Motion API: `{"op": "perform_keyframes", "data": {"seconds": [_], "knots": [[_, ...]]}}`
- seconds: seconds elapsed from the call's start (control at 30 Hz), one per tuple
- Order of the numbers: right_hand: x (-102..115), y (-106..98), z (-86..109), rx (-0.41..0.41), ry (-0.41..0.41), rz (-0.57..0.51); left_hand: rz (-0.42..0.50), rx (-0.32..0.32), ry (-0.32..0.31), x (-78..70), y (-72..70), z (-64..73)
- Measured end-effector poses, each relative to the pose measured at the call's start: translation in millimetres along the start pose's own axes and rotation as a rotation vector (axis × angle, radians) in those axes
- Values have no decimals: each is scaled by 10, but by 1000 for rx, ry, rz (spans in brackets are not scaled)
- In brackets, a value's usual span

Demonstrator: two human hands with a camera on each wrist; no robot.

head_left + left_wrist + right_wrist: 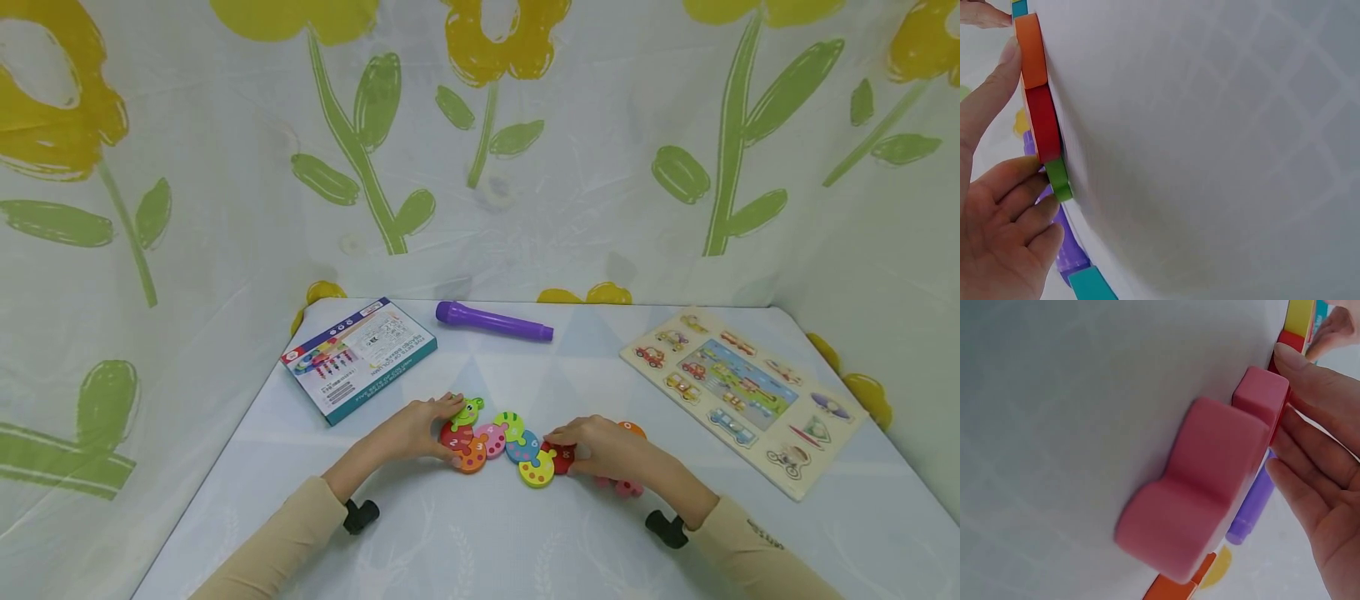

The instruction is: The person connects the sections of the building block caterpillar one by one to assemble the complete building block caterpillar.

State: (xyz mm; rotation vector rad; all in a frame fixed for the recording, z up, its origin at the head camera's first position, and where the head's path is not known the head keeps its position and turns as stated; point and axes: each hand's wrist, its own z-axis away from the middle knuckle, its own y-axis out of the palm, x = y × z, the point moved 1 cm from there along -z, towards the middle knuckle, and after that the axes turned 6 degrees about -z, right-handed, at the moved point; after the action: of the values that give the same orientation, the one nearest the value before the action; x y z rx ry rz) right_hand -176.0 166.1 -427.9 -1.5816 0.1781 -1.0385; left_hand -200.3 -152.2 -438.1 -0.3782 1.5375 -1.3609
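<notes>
A chain of colourful caterpillar puzzle pieces lies on the table, with a blue piece (pixel 522 447) in its middle. At its left end, my left hand (pixel 420 429) grips the chain, thumb against the orange piece (pixel 1032 50) and fingers by the red piece (pixel 1043 122) and green head piece (pixel 468 412). My right hand (pixel 611 446) pinches a red piece (pixel 561 458) beside the yellow piece (pixel 537 472) at the chain's right end. Just beyond the right hand are a pink piece (pixel 1191 487) and a loose orange piece (pixel 632 428), partly hidden by that hand in the head view.
A flat picture box (pixel 360 358) lies at the back left. Behind the chain is a purple microphone-shaped toy (pixel 495 322). A wooden vehicle puzzle board (pixel 738 392) lies on the right. Flower-printed cloth (pixel 577 167) hangs around the table.
</notes>
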Motion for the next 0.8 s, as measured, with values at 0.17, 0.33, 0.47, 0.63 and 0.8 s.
{"op": "perform_keyframes", "data": {"seconds": [0.17, 0.33, 0.47, 0.63, 0.8], "knots": [[-8, 13, 12, -12, 4, -15, -13, -6, -24, 3, 25, -1], [-28, 46, 24, -23, 0, -24, -11, -8, -30, 1, 43, 9], [-29, 49, 27, -24, -3, -19, -3, -8, -27, -4, 41, 14], [-30, 28, 39, -30, -7, -26, -11, -8, -23, -7, 36, 17], [-41, -38, 104, -52, 13, -44, -29, -14, -16, -10, 23, 8]]}}
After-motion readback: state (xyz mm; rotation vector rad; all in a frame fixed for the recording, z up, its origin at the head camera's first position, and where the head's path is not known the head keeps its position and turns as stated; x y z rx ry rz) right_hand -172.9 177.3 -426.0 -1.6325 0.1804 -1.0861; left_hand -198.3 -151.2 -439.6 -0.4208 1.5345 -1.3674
